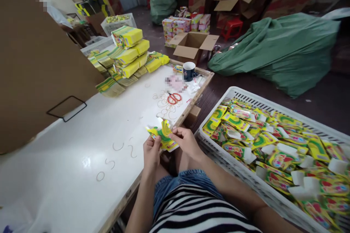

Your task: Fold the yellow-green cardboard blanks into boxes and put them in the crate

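A small yellow and green carton (164, 134) with white flaps is held between both hands, over the table's near right edge. My left hand (152, 149) pinches its left side with thumb and fingers. On the carton's right side my right hand (186, 140) has its thumb and fingers closed. To the right, a white plastic basket (232, 90) holds several similar yellow cartons (264, 140), some with white flaps sticking out. Stacks of yellow and green flat cartons (127, 56) stand at the table's far end, some in bundles.
The white table (82, 160) carries loose rubber bands (100, 176), red-handled scissors (174, 98) and a dark mug (189, 71). A large brown cardboard panel (41, 65) rises at left. Beyond are an open box (191, 45), a green sack (284, 51) and a red stool (232, 28).
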Demonstrator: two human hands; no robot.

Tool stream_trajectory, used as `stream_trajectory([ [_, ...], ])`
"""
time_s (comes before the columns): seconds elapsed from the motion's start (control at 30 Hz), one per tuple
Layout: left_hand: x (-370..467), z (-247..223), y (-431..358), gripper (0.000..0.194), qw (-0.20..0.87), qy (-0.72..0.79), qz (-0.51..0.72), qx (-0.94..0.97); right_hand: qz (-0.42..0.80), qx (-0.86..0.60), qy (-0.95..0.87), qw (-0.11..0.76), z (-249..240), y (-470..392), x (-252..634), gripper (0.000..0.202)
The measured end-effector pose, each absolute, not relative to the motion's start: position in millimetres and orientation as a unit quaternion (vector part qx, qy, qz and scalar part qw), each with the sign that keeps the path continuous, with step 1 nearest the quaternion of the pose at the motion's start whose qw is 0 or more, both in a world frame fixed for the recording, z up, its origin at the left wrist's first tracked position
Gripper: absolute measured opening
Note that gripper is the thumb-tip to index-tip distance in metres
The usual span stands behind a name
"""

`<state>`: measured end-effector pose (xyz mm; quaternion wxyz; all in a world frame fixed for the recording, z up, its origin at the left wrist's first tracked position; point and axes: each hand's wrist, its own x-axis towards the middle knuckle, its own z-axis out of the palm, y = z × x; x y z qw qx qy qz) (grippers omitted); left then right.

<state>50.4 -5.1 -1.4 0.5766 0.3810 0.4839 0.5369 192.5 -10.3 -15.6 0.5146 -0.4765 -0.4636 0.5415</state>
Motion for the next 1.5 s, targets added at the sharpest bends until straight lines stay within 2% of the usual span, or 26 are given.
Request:
stream_trajectory([
  [0.07,51,2,-9,0.052,0.537,0.509,0.54,0.402,0.483,-0.513,-0.469,0.533,-14,-12,190,0.023],
  [0.13,52,7,-13,0.07,0.517,0.516,0.533,0.426,0.449,-0.524,-0.486,0.536,-14,-13,190,0.018],
  [0.2,50,13,-17,0.079,0.54,0.499,0.506,0.451,0.458,-0.5,-0.516,0.523,-12,-12,195,0.031],
  [0.27,46,20,-19,0.076,0.581,0.472,0.468,0.469,0.496,-0.449,-0.545,0.506,-8,-10,202,0.051],
  [0.3,44,22,-20,0.073,0.6,0.46,0.452,0.474,0.52,-0.42,-0.553,0.498,-6,-8,206,0.053],
  [0.47,35,30,-25,0.052,0.66,0.424,0.405,0.47,0.587,-0.331,-0.574,0.465,8,0,222,0.026],
  [0.53,35,29,-28,0.055,0.67,0.417,0.4,0.465,0.556,-0.348,-0.6,0.459,11,2,224,0.025],
  [0.67,36,24,-30,0.083,0.682,0.422,0.394,0.45,0.51,-0.379,-0.606,0.479,11,1,223,0.024],
  [0.73,37,23,-29,0.078,0.683,0.43,0.383,0.449,0.513,-0.376,-0.594,0.492,11,1,223,0.028],
  [0.8,38,24,-29,0.064,0.67,0.441,0.383,0.458,0.494,-0.379,-0.605,0.496,12,2,226,0.027],
  [0.9,42,26,-28,0.054,0.631,0.463,0.396,0.48,0.479,-0.395,-0.631,0.464,15,4,233,0.029],
  [0.97,45,25,-27,0.052,0.616,0.472,0.4,0.487,0.511,-0.406,-0.637,0.411,17,4,235,0.025],
  [1.03,48,24,-27,0.052,0.62,0.467,0.399,0.488,0.523,-0.428,-0.644,0.359,19,4,234,0.033],
  [1.1,50,23,-27,0.054,0.633,0.456,0.397,0.483,0.485,-0.467,-0.661,0.329,21,4,232,0.039],
  [1.2,51,23,-27,0.056,0.643,0.447,0.399,0.477,0.402,-0.522,-0.69,0.3,25,3,226,0.038],
  [1.4,49,24,-26,0.058,0.631,0.457,0.396,0.485,0.328,-0.573,-0.716,0.227,33,3,218,0.041],
  [1.5,46,23,-25,0.059,0.623,0.469,0.41,0.473,0.323,-0.564,-0.717,0.252,28,4,221,0.041],
])
